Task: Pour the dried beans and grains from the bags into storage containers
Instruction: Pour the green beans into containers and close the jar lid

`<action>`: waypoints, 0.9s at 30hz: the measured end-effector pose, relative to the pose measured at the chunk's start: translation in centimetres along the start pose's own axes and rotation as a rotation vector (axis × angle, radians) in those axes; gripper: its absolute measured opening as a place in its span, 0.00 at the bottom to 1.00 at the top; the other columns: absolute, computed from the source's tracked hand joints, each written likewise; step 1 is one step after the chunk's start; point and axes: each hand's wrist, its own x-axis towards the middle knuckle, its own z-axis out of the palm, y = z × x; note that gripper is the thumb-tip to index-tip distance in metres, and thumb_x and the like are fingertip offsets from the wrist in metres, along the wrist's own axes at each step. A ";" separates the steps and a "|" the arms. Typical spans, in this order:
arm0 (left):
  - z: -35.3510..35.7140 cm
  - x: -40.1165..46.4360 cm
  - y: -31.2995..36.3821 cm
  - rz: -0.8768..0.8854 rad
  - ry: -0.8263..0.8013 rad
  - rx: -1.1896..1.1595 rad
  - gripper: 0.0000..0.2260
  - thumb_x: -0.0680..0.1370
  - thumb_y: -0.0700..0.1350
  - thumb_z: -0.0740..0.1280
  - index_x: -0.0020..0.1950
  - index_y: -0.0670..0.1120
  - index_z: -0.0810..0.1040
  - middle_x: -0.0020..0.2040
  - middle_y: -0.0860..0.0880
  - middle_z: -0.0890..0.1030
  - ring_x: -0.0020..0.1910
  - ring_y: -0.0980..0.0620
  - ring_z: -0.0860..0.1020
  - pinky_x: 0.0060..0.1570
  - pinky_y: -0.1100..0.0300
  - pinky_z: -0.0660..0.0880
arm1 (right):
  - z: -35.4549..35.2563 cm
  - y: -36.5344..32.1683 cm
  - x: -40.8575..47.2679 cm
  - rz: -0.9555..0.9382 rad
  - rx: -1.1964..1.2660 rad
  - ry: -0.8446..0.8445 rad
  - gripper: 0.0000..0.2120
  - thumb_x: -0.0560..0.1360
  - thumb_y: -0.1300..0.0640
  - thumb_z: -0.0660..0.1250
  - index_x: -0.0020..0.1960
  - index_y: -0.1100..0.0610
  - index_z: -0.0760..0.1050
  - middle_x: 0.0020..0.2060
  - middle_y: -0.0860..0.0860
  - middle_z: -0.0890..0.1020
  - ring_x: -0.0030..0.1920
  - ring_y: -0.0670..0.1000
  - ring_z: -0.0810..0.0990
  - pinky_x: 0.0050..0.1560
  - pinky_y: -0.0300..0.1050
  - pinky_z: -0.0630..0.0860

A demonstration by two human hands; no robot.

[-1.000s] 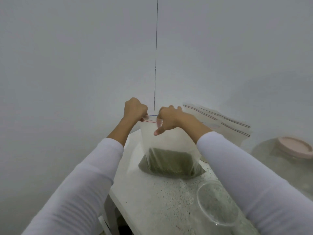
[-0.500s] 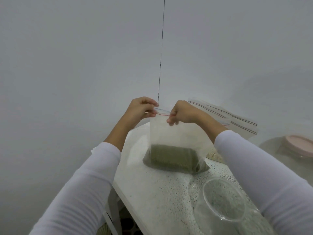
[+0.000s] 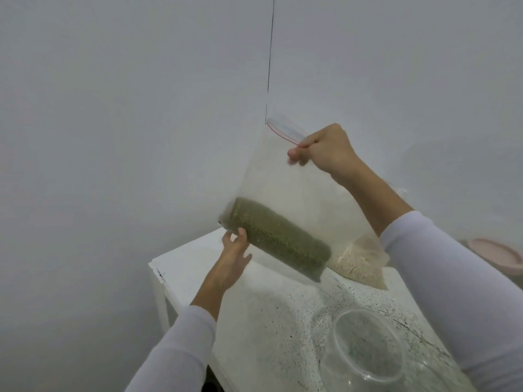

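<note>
Pinching the open zip bag [image 3: 285,176] top, right hand [image 3: 325,151]; left hand [image 3: 235,253] cups its green beans [image 3: 280,239]. Clear jar [image 3: 368,349] near right, cut off; grain bag [image 3: 356,261] partly hidden behind.

zip bag [image 3: 285,193] clear, mouth open, tilted, airborne | green beans [image 3: 278,239] at btm | clear container [image 3: 368,346] upright, prob. empty

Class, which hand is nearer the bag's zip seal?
Right. The right hand pinches the bag at its zip seal; the left hand supports the bottom.
</note>
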 end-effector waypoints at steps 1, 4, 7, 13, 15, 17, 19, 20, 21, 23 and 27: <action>0.4 0.1 -0.2 0.007 -0.066 -0.039 0.53 0.61 0.68 0.73 0.76 0.49 0.51 0.75 0.48 0.64 0.72 0.47 0.65 0.71 0.43 0.60 | -0.1 -0.7 0.0 -0.017 0.037 -0.005 0.04 0.68 0.61 0.76 0.36 0.59 0.83 0.36 0.57 0.85 0.32 0.46 0.77 0.42 0.41 0.76; 2.4 -0.1 0.6 0.077 -0.135 -0.279 0.45 0.59 0.67 0.74 0.68 0.44 0.71 0.64 0.44 0.78 0.64 0.45 0.76 0.63 0.44 0.72 | -0.7 -1.8 -0.1 -0.047 0.165 -0.099 0.04 0.72 0.65 0.71 0.40 0.67 0.81 0.34 0.53 0.84 0.30 0.44 0.76 0.37 0.34 0.75; 3.9 -0.3 1.6 0.031 -0.033 -0.466 0.25 0.69 0.63 0.68 0.52 0.44 0.81 0.48 0.44 0.84 0.51 0.44 0.81 0.51 0.45 0.77 | -1.6 -1.8 0.1 -0.033 0.247 -0.211 0.06 0.75 0.70 0.64 0.45 0.72 0.79 0.32 0.50 0.84 0.35 0.46 0.79 0.41 0.34 0.78; 3.6 -0.1 1.5 0.002 -0.121 -0.558 0.33 0.41 0.59 0.83 0.41 0.46 0.87 0.46 0.44 0.85 0.44 0.44 0.84 0.46 0.46 0.81 | -2.6 -2.6 -1.2 -0.126 -0.137 -0.182 0.06 0.75 0.66 0.66 0.44 0.67 0.82 0.29 0.51 0.83 0.29 0.42 0.78 0.36 0.34 0.77; 3.6 0.1 1.8 0.003 -0.106 -0.573 0.33 0.41 0.58 0.84 0.41 0.46 0.87 0.47 0.44 0.84 0.44 0.45 0.84 0.48 0.46 0.80 | -2.7 -2.6 -1.4 -0.172 -0.238 -0.089 0.05 0.72 0.64 0.70 0.40 0.65 0.83 0.33 0.57 0.84 0.29 0.42 0.78 0.45 0.42 0.80; 3.8 0.0 2.6 0.030 -0.114 -0.575 0.32 0.40 0.57 0.84 0.40 0.47 0.87 0.45 0.45 0.84 0.43 0.46 0.84 0.45 0.49 0.81 | -3.0 -2.5 -1.5 -0.184 -0.244 -0.026 0.05 0.70 0.63 0.73 0.38 0.65 0.83 0.33 0.58 0.84 0.27 0.41 0.78 0.48 0.41 0.79; 3.9 0.0 3.7 0.066 -0.128 -0.569 0.30 0.40 0.55 0.84 0.38 0.46 0.86 0.41 0.46 0.85 0.39 0.48 0.84 0.40 0.52 0.82 | -3.6 -2.4 -1.5 -0.176 -0.215 0.006 0.07 0.68 0.62 0.74 0.38 0.67 0.82 0.31 0.58 0.83 0.28 0.43 0.78 0.46 0.39 0.79; 4.0 0.0 4.4 0.081 -0.138 -0.561 0.29 0.40 0.55 0.84 0.37 0.46 0.86 0.40 0.46 0.85 0.38 0.48 0.84 0.39 0.53 0.82 | -4.0 -2.3 -1.7 -0.172 -0.192 0.015 0.07 0.68 0.62 0.75 0.38 0.67 0.82 0.31 0.58 0.83 0.29 0.45 0.79 0.45 0.39 0.79; 4.1 0.0 5.0 0.096 -0.148 -0.553 0.29 0.40 0.54 0.85 0.37 0.45 0.86 0.38 0.46 0.84 0.37 0.49 0.84 0.38 0.53 0.82 | -4.4 -2.3 -1.8 -0.162 -0.168 0.021 0.08 0.67 0.62 0.75 0.38 0.67 0.82 0.32 0.59 0.83 0.31 0.48 0.80 0.44 0.40 0.79; 4.2 0.1 6.1 0.119 -0.156 -0.540 0.28 0.40 0.52 0.85 0.36 0.45 0.85 0.37 0.47 0.84 0.36 0.49 0.83 0.38 0.54 0.82 | -5.0 -2.4 -2.1 -0.126 -0.112 0.013 0.07 0.67 0.62 0.76 0.38 0.66 0.82 0.33 0.59 0.83 0.33 0.51 0.80 0.40 0.42 0.79; 4.4 -0.2 7.6 0.154 -0.171 -0.505 0.27 0.40 0.51 0.85 0.35 0.45 0.86 0.36 0.47 0.84 0.35 0.50 0.83 0.36 0.56 0.81 | -5.6 -2.8 -2.7 -0.044 0.111 0.000 0.06 0.68 0.67 0.74 0.43 0.70 0.81 0.36 0.60 0.83 0.29 0.48 0.79 0.32 0.35 0.76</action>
